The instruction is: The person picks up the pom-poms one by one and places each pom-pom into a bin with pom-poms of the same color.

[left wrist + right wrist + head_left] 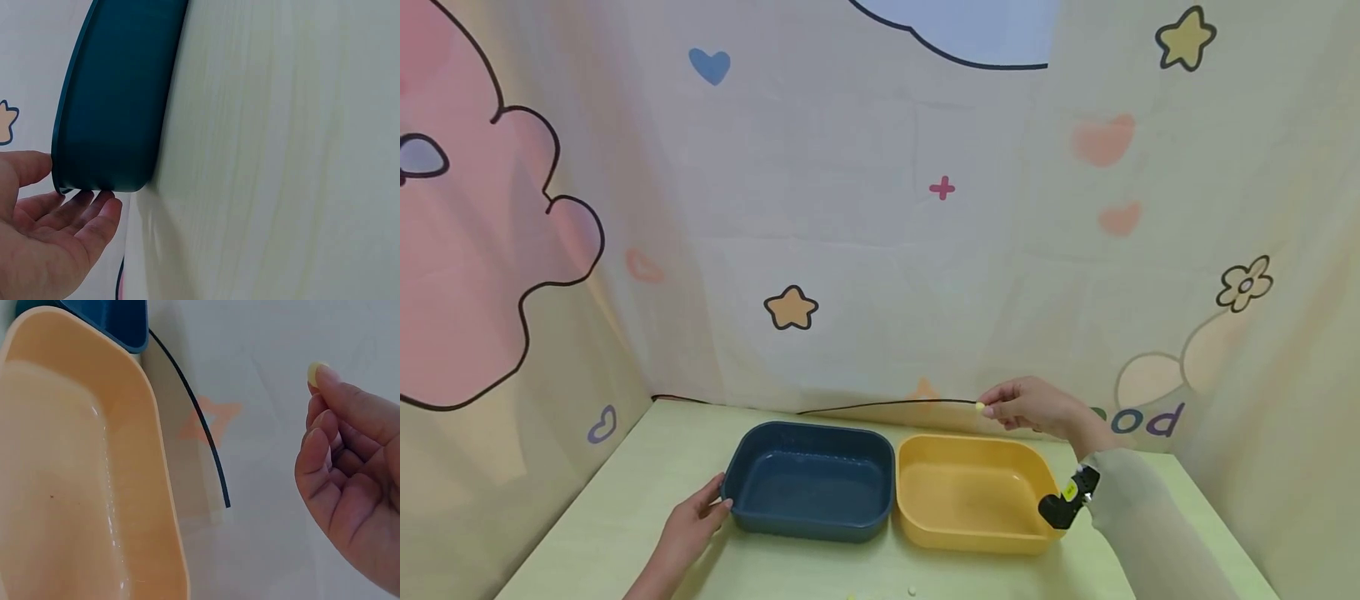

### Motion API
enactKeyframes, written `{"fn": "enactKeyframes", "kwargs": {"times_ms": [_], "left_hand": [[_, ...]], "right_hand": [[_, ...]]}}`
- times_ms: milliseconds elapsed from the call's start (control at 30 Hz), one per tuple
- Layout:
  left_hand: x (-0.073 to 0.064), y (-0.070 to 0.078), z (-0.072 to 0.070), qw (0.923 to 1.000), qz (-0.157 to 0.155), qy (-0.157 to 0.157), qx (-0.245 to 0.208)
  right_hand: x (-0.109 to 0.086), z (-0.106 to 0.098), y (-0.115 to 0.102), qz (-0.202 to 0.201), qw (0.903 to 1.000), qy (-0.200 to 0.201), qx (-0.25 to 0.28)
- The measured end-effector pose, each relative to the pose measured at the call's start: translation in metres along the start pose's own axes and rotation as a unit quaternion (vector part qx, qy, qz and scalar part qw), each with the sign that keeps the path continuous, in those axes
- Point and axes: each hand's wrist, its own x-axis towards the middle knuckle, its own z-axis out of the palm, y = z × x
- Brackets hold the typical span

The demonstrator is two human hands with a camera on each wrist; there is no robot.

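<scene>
On the table stands a dark blue rectangular bin (812, 530), directly beside a yellow bin (973, 540) of similar shape. My left hand (692, 523) holds the blue bin at its left end. In the left wrist view, the thumb lies at the bin's rim and the fingertips (109, 203) rest against the end wall. Beyond the yellow bin's back rim, my right hand (1030, 404) is raised, pinching a small pale yellow piece (314, 373) between thumb and forefinger. The other right fingers are curled in toward the palm. Most of the small piece is hidden by the thumb.
A printed cloth (865, 200) hangs behind the table (625, 500) and along its sides. Its thin black line (200, 412) runs low behind the bins. Small pale bits (912, 591) lie at the near edge of the head view. A black device (1070, 498) sits on the right wrist.
</scene>
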Motion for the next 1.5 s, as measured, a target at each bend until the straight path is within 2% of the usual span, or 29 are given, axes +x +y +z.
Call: {"fn": "enactKeyframes", "kwargs": {"times_ms": [367,633,900,1000,1233,1500], "left_hand": [[0.000,-0.001,0.000,1.0000,-0.001,-0.001,-0.006],[-0.001,-0.001,-0.001,1.0000,0.000,0.001,-0.005],[0.000,0.001,-0.001,1.0000,0.004,0.003,-0.003],[0.000,0.000,-0.001,1.0000,0.001,0.003,-0.002],[0.000,0.000,-0.001,1.0000,0.000,0.004,0.001],[-0.001,0.002,0.000,1.0000,-0.001,0.008,-0.001]], "right_hand": [[0.024,0.004,0.036,-0.011,0.9985,-0.023,0.047],[0.041,0.015,0.062,0.004,0.9962,-0.033,0.080],[0.046,0.027,0.076,0.027,0.9951,-0.046,0.083],[0.048,0.030,0.080,0.041,0.9947,-0.042,0.084],[0.050,0.036,0.093,0.044,0.9932,-0.040,0.100],[0.051,0.043,0.102,0.075,0.9896,-0.027,0.120]]}}
